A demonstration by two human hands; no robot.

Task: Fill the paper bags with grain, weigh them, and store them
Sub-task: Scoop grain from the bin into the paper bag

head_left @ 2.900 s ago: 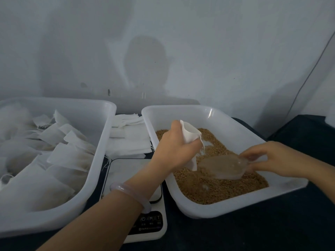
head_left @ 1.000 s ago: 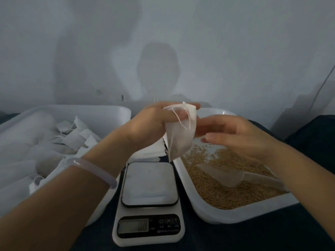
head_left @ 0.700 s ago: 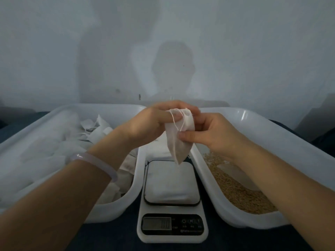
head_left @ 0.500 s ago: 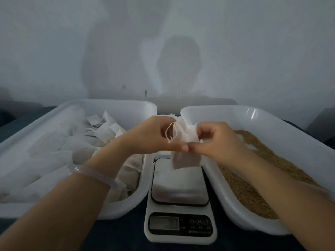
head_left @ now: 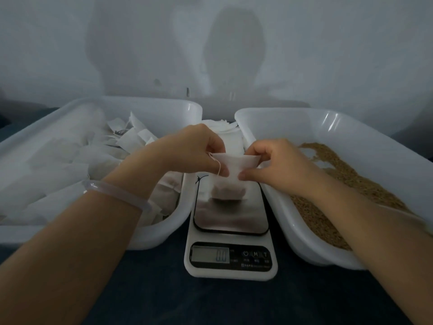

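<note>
Paper bag (head_left: 230, 174) between left hand (head_left: 187, 151), right hand (head_left: 276, 163); scale display (head_left: 210, 254) 0.0

Centre of frame: my left hand (head_left: 192, 151) and right hand (head_left: 274, 165) pinch the top edge of a small paper bag (head_left: 230, 174), its bottom dark with contents, over the plate of a scale (head_left: 230, 231). Left: white tub (head_left: 150, 102) of stored bags (head_left: 58, 160). Right: second tub (head_left: 293, 113) of grain (head_left: 356, 184). A bracelet (head_left: 117, 193) circles my left wrist.

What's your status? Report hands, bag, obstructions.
Both grips on: left hand and right hand pinch paper bag top. Bag bottom holds grain, low over scale. Nothing blocking.
</note>
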